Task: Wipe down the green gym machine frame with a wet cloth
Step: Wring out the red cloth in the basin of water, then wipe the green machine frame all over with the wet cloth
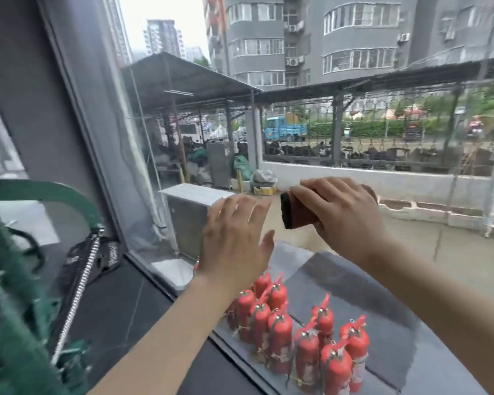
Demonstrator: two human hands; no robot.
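Right now, step: you are between wipes, I judge; both hands are raised before the window glass (183, 138), not on the machine.
Right hand (345, 212): your fingers curl over a folded red-brown cloth (298, 212), gripping it firmly.
Left hand (234, 238): flat, fingers spread, holding nothing, just left of the cloth.
Green frame (40, 192): well left of the cloth and lower, blurred.
Next move: swing left and bring the cloth down onto the frame.
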